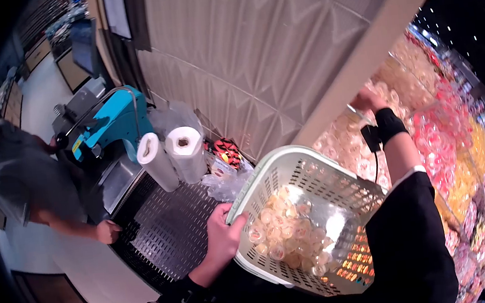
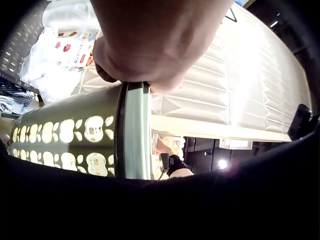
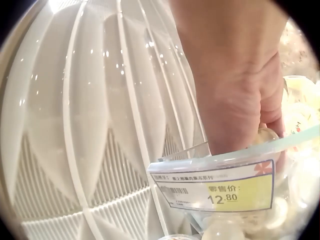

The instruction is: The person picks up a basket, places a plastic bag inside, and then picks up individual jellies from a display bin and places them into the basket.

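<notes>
My left hand (image 1: 225,236) grips the rim of a pale green plastic basket (image 1: 301,150), its thumb over the edge. A heap of small pale jelly cups (image 1: 285,224) lies in the basket. In the left wrist view, the basket's side wall (image 2: 55,117) shows cut-out holes below that hand. My right hand (image 1: 370,101) reaches into a bin of similar jelly cups (image 1: 348,140) at the right. Close up, its fingers curl down around a clear jelly cup (image 3: 267,135) behind a price tag (image 3: 215,187) reading 12.80; the fingertips are mostly hidden.
White bag rolls (image 1: 185,148) stand on a dark perforated counter (image 1: 168,233), near a blue weighing machine (image 1: 118,120). Another person (image 1: 32,173) stands at the left. A ribbed panel (image 1: 244,51) rises between counter and bins. Pink and yellow packs (image 1: 436,143) fill bins farther right.
</notes>
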The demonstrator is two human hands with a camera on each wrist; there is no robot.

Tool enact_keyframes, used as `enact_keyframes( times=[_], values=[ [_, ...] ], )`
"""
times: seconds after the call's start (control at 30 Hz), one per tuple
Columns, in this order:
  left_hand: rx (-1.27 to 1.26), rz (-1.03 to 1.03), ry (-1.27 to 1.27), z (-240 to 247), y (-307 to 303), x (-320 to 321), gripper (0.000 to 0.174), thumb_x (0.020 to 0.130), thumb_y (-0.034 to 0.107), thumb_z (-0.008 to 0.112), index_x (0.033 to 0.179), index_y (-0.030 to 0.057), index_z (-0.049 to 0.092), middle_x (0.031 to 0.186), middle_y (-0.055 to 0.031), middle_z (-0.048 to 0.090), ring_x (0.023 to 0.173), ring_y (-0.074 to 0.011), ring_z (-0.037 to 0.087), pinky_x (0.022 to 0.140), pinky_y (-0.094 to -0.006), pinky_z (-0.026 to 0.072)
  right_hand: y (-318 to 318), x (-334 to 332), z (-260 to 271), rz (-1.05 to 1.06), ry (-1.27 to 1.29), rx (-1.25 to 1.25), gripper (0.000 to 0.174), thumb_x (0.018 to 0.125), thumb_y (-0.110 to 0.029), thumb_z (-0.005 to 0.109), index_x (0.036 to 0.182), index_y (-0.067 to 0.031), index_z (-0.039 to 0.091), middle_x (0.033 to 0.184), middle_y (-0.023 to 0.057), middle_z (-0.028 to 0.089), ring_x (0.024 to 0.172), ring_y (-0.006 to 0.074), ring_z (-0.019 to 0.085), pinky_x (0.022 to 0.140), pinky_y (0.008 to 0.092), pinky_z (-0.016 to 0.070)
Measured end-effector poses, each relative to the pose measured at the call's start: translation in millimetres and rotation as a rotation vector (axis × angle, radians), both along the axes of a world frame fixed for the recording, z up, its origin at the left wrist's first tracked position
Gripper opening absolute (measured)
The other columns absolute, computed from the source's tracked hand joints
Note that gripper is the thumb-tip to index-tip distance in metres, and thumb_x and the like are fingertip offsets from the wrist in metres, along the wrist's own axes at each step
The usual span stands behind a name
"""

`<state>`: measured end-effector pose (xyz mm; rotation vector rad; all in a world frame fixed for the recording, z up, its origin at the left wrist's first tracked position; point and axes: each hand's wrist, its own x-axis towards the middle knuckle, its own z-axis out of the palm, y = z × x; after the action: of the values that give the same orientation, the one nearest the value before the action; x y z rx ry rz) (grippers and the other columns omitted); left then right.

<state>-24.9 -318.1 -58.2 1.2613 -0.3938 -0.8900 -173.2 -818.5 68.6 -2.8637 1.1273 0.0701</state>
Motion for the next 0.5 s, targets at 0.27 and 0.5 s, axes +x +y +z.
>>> enact_keyframes(
  times=[0.27,0.5],
  values=[
    [-0.042,-0.002,0.024,-9.8,-0.1,-0.5,0.025,0.083,0.005,0.065,0.102,-0.0037,0.053,0.094,-0.0088,0.064,0.086,-0.0113,0.061,0.078,-0.0257,0.0486,-7.4,-22.9,1.8,0.016,-0.387,-0.088,0.028,0.072,-0.02,0.073,0.096,-0.0073,0.065,0.084,0.007,0.068,0.076,0.0213,0.065,0.065,0.0387,0.0503],
    [0.036,-0.044,0.006,-8.1,-0.5,0.8,0.023,0.084,0.004,0.065,0.101,-0.0045,0.052,0.093,-0.0084,0.063,0.084,-0.0108,0.06,0.077,-0.0254,0.0481,48.0,-52.6,60.1,-0.044,-0.727,0.319,0.029,0.081,-0.006,0.068,0.106,-0.0071,0.053,0.101,0.0016,0.057,0.087,0.0091,0.058,0.072,0.0256,0.0478]
  ],
)
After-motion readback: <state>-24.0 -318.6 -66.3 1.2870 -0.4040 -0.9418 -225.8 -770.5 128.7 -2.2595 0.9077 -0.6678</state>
